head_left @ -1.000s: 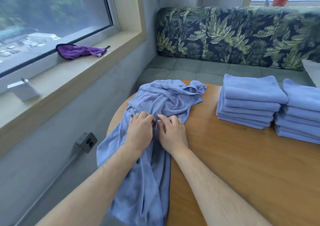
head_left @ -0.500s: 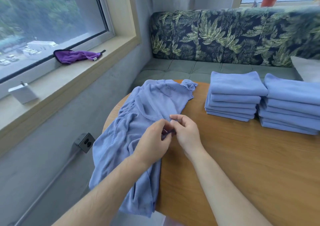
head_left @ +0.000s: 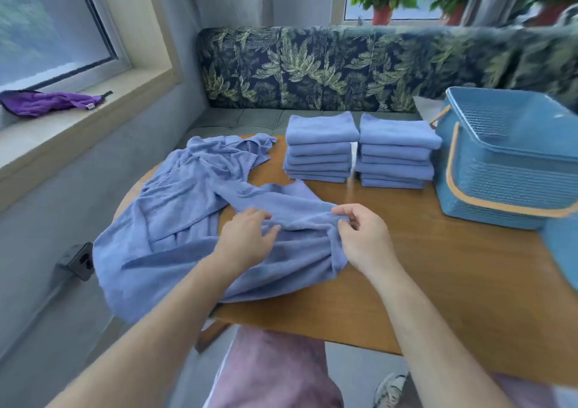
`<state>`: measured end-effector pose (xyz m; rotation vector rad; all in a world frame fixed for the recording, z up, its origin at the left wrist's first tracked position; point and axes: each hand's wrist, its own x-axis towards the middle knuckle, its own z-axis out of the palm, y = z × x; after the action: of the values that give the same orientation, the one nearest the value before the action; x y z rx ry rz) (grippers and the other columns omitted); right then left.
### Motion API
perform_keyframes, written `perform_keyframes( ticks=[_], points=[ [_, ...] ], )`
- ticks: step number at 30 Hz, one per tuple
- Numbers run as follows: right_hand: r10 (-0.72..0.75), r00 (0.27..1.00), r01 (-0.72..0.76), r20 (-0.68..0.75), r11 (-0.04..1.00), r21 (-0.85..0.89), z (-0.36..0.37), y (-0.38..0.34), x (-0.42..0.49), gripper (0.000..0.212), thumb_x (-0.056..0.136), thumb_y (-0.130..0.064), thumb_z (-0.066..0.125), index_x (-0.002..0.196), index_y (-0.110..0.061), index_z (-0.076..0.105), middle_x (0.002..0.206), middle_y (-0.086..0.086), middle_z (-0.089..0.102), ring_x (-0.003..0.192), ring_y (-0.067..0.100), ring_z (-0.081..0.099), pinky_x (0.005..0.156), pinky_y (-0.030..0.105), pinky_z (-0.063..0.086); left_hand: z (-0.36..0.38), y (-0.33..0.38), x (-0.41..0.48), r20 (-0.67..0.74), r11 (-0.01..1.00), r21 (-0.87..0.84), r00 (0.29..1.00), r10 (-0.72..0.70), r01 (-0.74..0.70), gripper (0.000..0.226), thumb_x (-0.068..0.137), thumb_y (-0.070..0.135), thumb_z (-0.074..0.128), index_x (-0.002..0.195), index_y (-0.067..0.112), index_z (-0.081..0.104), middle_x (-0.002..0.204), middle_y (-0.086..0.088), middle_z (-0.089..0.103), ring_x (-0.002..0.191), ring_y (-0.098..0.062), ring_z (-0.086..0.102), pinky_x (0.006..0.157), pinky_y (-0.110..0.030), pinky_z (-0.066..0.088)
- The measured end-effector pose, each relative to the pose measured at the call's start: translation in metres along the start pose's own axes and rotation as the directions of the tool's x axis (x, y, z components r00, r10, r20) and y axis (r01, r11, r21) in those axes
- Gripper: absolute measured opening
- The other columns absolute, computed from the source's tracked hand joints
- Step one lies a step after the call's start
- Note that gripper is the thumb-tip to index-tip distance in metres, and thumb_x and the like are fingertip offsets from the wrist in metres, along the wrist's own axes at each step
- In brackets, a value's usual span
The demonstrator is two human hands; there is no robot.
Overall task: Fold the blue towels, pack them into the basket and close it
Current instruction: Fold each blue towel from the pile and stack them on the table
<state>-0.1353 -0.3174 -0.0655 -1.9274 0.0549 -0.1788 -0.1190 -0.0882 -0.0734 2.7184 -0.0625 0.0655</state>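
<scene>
I see the loose blue towel (head_left: 187,220) crumpled across the left end of the wooden table (head_left: 438,267), one side drooping over the edge. My left hand (head_left: 247,238) lies palm-down on it, thumb and bent fingers nipping a fold, and my right hand (head_left: 362,238) pinches the raised hem nearby between thumb and forefinger. Both forearms reach in from below; the folded towel stacks (head_left: 319,154) and the blue basket (head_left: 500,170) sit farther back, to the right.

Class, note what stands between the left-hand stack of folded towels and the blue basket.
A second stack of folded blue towels stands there, with a narrow gap to the first stack and close beside the basket; the head view shows it.
</scene>
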Motion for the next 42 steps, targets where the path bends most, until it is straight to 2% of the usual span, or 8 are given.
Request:
perform_keyframes(
  ticks=[3,7,10,17,25,30,37,42],
  points=[
    [0.036,0.991,-0.043,-0.132,0.998,-0.048,-0.041,0.010,-0.019,0.033,0.092,-0.006,0.054,0.095,-0.037,0.064,0.089,-0.011,0.068,0.082,0.014,0.064,0.071,0.024,0.045,0.023,0.031,-0.027,0.160,0.990,-0.013,0.977,0.138,-0.138,0.031,0.094,0.047,0.051,0.103,0.026,0.071,0.106,0.005,0.066,0.104,-0.021,0.060,0.089,-0.040,0.049],
    [0.108,0.974,-0.140,-0.199,0.978,-0.154,-0.074,0.023,-0.054,0.041,0.093,-0.023,0.066,0.132,-0.026,0.054,0.089,-0.011,0.065,0.084,0.008,0.061,0.069,0.024,0.041,0.035,0.051,-0.045,0.077,0.992,-0.045,0.989,0.123,-0.120,0.028,0.099,0.028,0.053,0.084,0.010,0.066,0.086,-0.005,0.065,0.087,-0.025,0.058,0.077,-0.038,0.044],
    [0.213,0.969,-0.232,-0.126,0.959,-0.165,-0.079,0.036,-0.069,0.055,0.091,-0.028,0.071,0.140,-0.020,0.048,0.097,-0.003,0.066,0.082,0.008,0.061,0.062,0.020,0.039,0.040,0.054,-0.047,-0.020,0.998,-0.045,0.999,0.039,-0.040,0.020,0.096,0.026,0.060,0.089,0.007,0.065,0.094,-0.010,0.063,0.095,-0.028,0.057,0.074,-0.031,0.036],
    [0.243,0.969,-0.246,-0.039,0.952,-0.185,-0.077,0.046,-0.073,0.034,0.092,-0.020,0.065,0.122,-0.033,0.057,0.095,-0.009,0.063,0.075,0.003,0.060,0.055,0.018,0.043,0.055,0.054,-0.054,-0.018,0.997,-0.026,0.997,-0.075,0.075,0.032,0.094,0.036,0.064,0.102,0.006,0.055,0.108,-0.016,0.053,0.102,-0.035,0.054,0.093,-0.041,0.043],
    [0.145,0.986,-0.148,-0.088,0.989,-0.025,-0.080,0.041,-0.059,0.015,0.091,-0.012,0.068,0.092,-0.026,0.073,0.094,-0.003,0.074,0.090,0.010,0.067,0.074,0.023,0.048,0.026,0.054,-0.052,-0.033,0.973,-0.230,0.999,-0.025,0.017,0.023,0.093,0.032,0.066,0.075,0.018,0.060,0.074,0.002,0.060,0.070,-0.018,0.058,0.059,-0.029,0.040],
    [0.041,0.989,-0.039,-0.144,0.999,0.018,-0.099,0.015,-0.036,0.014,0.089,-0.007,0.070,0.090,-0.020,0.074,0.085,0.000,0.073,0.077,0.009,0.064,0.071,0.025,0.047,-0.031,0.062,-0.035,-0.063,0.923,-0.385,0.998,-0.020,-0.005,0.020,0.090,0.038,0.070,0.077,0.023,0.070,0.073,0.003,0.066,0.066,-0.014,0.060,0.060,-0.030,0.051],
    [-0.034,0.956,0.039,-0.292,0.999,0.011,-0.119,-0.005,0.000,0.014,0.093,-0.015,0.065,0.093,-0.026,0.073,0.092,-0.006,0.072,0.087,0.008,0.065,0.076,0.029,0.052,-0.049,0.066,0.005,-0.123,0.944,-0.329,0.992,-0.007,-0.034,0.025,0.099,0.041,0.055,0.085,0.022,0.065,0.080,0.004,0.067,0.075,-0.012,0.060,0.063,-0.026,0.043],
    [0.077,0.985,-0.086,-0.156,0.995,-0.051,-0.098,0.057,-0.016,0.020,0.095,-0.022,0.065,0.114,-0.030,0.067,0.101,-0.003,0.071,0.094,0.013,0.066,0.089,0.032,0.052,0.002,0.048,-0.011,-0.061,0.954,-0.297,0.996,-0.061,0.040,0.020,0.100,0.035,0.056,0.105,0.018,0.064,0.100,0.006,0.066,0.090,-0.012,0.061,0.075,-0.029,0.048]
  ],
)
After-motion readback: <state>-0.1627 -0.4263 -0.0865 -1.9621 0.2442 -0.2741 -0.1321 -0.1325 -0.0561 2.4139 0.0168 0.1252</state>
